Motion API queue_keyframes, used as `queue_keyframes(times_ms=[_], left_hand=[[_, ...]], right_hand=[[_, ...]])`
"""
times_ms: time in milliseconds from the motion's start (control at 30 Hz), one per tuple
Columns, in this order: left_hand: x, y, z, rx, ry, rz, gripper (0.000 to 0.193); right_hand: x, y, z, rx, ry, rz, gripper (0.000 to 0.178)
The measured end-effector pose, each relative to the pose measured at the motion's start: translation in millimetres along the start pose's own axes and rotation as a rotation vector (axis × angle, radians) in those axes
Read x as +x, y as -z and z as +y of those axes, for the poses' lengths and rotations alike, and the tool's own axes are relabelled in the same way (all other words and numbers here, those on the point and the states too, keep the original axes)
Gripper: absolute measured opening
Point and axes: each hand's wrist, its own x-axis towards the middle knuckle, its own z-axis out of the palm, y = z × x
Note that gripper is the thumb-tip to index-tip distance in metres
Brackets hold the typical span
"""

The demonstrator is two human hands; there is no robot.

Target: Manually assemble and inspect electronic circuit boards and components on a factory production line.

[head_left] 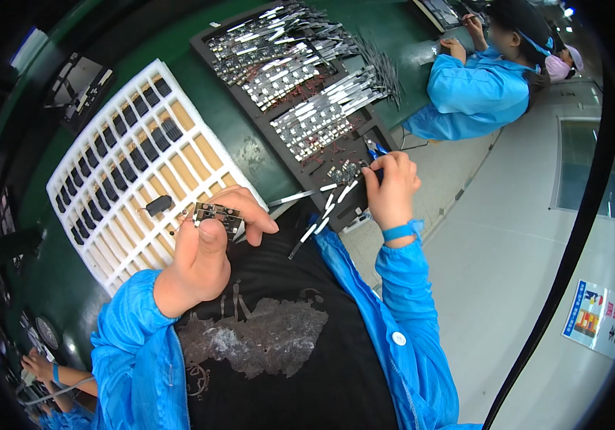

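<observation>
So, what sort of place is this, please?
Probably an electronics assembly workshop: many circuit boards in a dark tray, black parts in a white foam tray, and a co-worker in blue.

This is looking like an electronics assembly workshop — a green surface (pixel 178 43) is carrying a white foam tray (pixel 158 69), its slots holding rows of black parts (pixel 137 158). Right of that foam tray, a dark tray (pixel 279 147) is bearing ranks of small circuit boards (pixel 307 129). Well to the foam tray's right — a co-worker (pixel 476 93) is wearing a blue smock; below left of it, another worker (pixel 78 380) is reaching.
</observation>
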Motion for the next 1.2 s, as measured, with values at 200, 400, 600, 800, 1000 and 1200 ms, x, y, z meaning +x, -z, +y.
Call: queue_keyframes(times_ms=[200, 400, 600, 800, 1000, 1200], left_hand=[[0.5, 1.1, -5.6, -0.033, 0.046, 0.025, 0.083], [0.7, 0.2, -8.1, -0.060, 0.057, 0.037, 0.083], [2.0, -0.2, -9.5, -0.060, 0.041, 0.045, 0.083], [2.7, -0.2, -11.9, -0.065, 0.058, 0.054, 0.085], [-4.1, -1.9, -13.3, -0.126, 0.155, 0.091, 0.077], [15.3, -2.6, -10.4, -0.055, 0.191, -0.075, 0.069]], right_hand=[[1.9, 48.5, 13.3, 0.718, -0.359, -0.280, 0.012], [16.7, 31.7, -0.6, 1.101, -0.435, -0.475, 0.024], [14.4, -8.4, 10.3, 0.688, -0.186, -0.356, 0.030], [4.5, -22.0, 3.0, 0.473, -0.070, -0.065, 0.022], [15.3, 21.1, -25.0, 0.519, -0.181, -0.367, 0.020], [1.6, 91.7, -26.1, 0.914, -0.308, -0.284, 0.021]])
